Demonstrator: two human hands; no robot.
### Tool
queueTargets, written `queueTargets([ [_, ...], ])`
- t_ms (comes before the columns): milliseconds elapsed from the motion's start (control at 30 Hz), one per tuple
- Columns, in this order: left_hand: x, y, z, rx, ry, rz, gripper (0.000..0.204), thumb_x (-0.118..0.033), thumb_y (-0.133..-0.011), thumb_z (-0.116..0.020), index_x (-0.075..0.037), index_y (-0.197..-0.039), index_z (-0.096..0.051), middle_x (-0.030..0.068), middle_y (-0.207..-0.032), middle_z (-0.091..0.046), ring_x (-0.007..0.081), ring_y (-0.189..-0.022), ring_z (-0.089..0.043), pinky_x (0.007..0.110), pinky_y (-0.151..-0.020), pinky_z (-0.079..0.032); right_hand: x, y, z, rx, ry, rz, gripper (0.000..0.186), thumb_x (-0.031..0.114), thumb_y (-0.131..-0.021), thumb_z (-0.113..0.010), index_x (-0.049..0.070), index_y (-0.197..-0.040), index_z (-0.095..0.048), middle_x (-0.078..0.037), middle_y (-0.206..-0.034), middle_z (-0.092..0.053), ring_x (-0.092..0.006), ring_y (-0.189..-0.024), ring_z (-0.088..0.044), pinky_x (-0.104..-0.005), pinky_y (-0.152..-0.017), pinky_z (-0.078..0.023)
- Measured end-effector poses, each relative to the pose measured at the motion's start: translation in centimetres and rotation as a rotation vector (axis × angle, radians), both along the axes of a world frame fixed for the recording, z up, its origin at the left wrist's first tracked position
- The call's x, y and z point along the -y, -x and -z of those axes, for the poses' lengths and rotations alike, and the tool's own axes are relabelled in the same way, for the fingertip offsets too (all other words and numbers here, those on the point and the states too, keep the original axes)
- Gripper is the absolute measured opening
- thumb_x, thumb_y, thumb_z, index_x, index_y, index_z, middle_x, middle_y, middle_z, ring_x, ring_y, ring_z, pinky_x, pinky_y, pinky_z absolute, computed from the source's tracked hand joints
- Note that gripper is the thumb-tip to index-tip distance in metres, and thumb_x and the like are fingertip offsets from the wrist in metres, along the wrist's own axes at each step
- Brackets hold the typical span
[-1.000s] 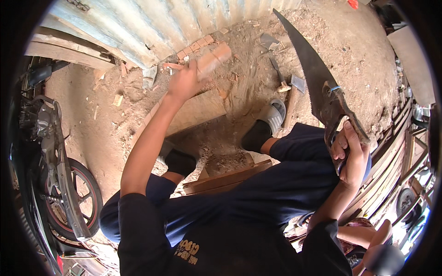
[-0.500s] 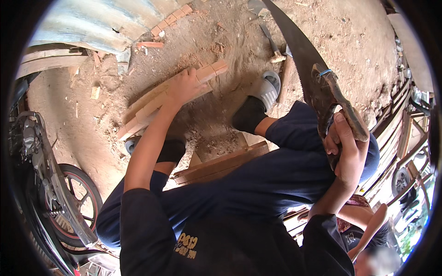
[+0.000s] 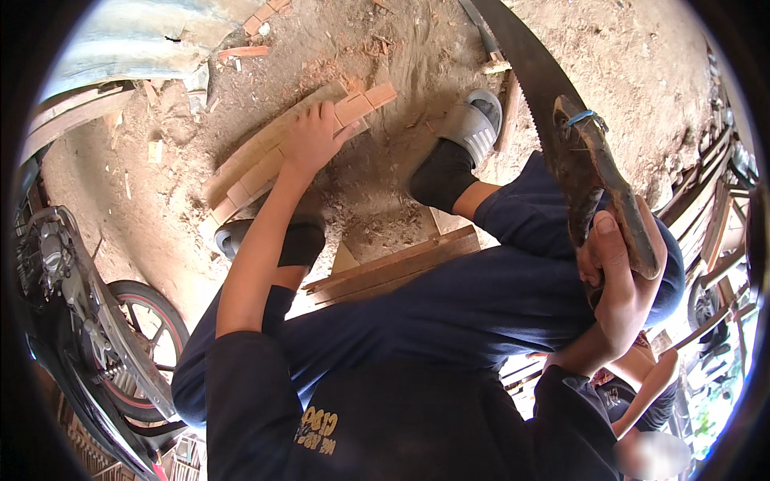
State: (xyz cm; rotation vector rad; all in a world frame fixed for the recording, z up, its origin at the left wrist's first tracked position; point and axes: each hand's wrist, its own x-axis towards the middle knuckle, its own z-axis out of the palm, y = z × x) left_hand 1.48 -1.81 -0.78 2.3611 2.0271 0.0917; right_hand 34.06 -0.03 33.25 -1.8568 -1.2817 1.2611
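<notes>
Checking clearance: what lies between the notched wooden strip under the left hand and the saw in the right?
In the head view, a grey sandal worn over a black sock, and dirt ground, lie between the wooden strip and saw.

This place appears to be a simple woodworking yard, rather than a regular indoor workshop. The ground (image 3: 634, 104) is bare, dry earth, with small wood scraps (image 3: 156, 151) scattered on it. A large handsaw (image 3: 539, 72) and a wooden piece (image 3: 265, 170) marked with regular cuts also speak of wood work. Along the right side, long planks (image 3: 696, 191) lie in a pile. A motorcycle (image 3: 58, 255) stands at the left, and a pale metal sheet (image 3: 132, 48) borders the upper left corner.
</notes>
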Motion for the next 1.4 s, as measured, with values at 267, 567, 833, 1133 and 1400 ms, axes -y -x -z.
queueTargets([
  [267, -0.2, -0.8, -1.1, 0.053, 0.047, -0.027, 0.061, -0.065, -0.089, -0.059, -0.005, -0.100, -0.056, 0.0130, -0.094, -0.064, 0.0313, -0.087, -0.066, 0.043, -0.069, -0.053, -0.1, -0.7, 0.2, 0.024, 0.008, -0.063, 0.016, 0.013, -0.099, -0.059, -0.003, -0.101, -0.058, 0.001, -0.063, -0.044, -0.0052, -0.046, -0.036, -0.0216, -0.044, -0.030],
  [567, -0.7, -0.9, -1.6, 0.115, 0.081, 0.004, 0.074, -0.066, -0.076, -0.072, -0.003, -0.110, -0.055, 0.0143, -0.115, -0.060, 0.0344, -0.108, -0.059, 0.045, -0.086, -0.053, 0.2, -0.7, -0.3, -0.082, 0.103, -0.060, 0.012, 0.012, -0.093, -0.067, 0.002, -0.090, -0.061, 0.003, -0.065, -0.050, -0.0044, -0.054, -0.043, -0.0223, -0.050, -0.032],
  [833, -0.3, -0.1, -1.0, 0.241, 0.103, -0.025, 0.077, -0.059, -0.080, -0.073, -0.001, -0.125, -0.052, 0.0172, -0.127, -0.055, 0.0394, -0.118, -0.054, 0.048, -0.102, -0.045, 5.6, -1.1, -0.2, -0.033, 0.210, -0.269, 0.020, 0.013, -0.095, -0.069, 0.002, -0.083, -0.057, 0.002, -0.060, -0.050, -0.0026, -0.057, -0.042, -0.0240, -0.049, -0.033],
  [1133, -0.6, 0.6, -1.0, 0.057, 0.000, 0.098, 0.066, -0.059, -0.085, -0.069, -0.001, -0.111, -0.054, 0.0173, -0.118, -0.061, 0.0381, -0.099, -0.067, 0.045, -0.080, -0.057, 11.4, -1.5, 0.3, -0.041, 0.351, -0.285, 0.023, 0.015, -0.095, -0.069, 0.002, -0.082, -0.056, -0.001, -0.058, -0.052, -0.0049, -0.055, -0.046, -0.0270, -0.049, -0.037],
  [1400, -0.3, -0.3, -1.3, 0.016, -0.030, 0.025, 0.067, -0.064, -0.085, -0.065, -0.002, -0.107, -0.055, 0.0161, -0.094, -0.067, 0.0338, -0.080, -0.072, 0.042, -0.061, -0.059, 13.6, -0.2, -0.2, -0.022, 0.368, -0.260, 0.022, 0.016, -0.096, -0.068, 0.002, -0.084, -0.056, -0.003, -0.059, -0.054, -0.0072, -0.055, -0.048, -0.0284, -0.050, -0.039],
])
